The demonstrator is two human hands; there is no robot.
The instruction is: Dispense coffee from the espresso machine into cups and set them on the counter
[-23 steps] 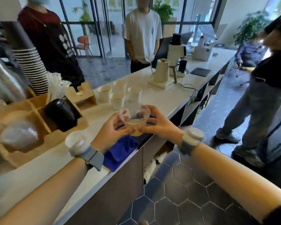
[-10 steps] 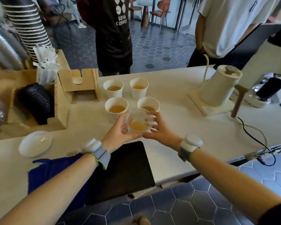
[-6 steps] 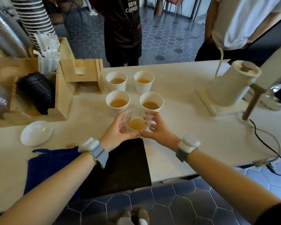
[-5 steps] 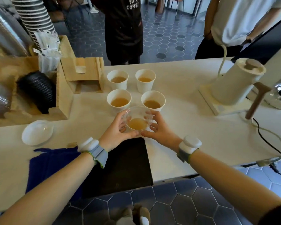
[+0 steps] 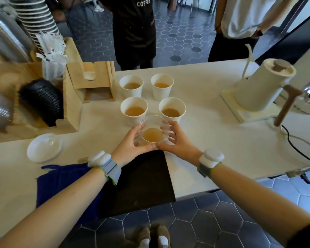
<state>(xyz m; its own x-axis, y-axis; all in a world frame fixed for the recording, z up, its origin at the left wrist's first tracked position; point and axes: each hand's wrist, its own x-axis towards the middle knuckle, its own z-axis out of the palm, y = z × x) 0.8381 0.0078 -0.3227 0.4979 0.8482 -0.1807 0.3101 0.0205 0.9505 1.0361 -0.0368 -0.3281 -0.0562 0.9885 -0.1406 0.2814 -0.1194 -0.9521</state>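
Note:
A clear plastic cup with light brown coffee in its bottom sits between my two hands, low over the white counter. My left hand wraps its left side and my right hand its right side. Just behind it stand several white paper cups with coffee in a square: front left, front right, back left, back right. The clear cup's rim nearly touches the two front cups. I cannot tell whether its base rests on the counter.
A black mat and blue cloth lie at the counter's near edge. A white lid and a wooden organiser with lids, straws and stacked cups are left. A white kettle with cable is right. Two people stand behind.
Both hands carried the clear cup from beyond the counter's edge inward and down to just behind the black mat, close to the paper cups. Over the last half second it barely moved.

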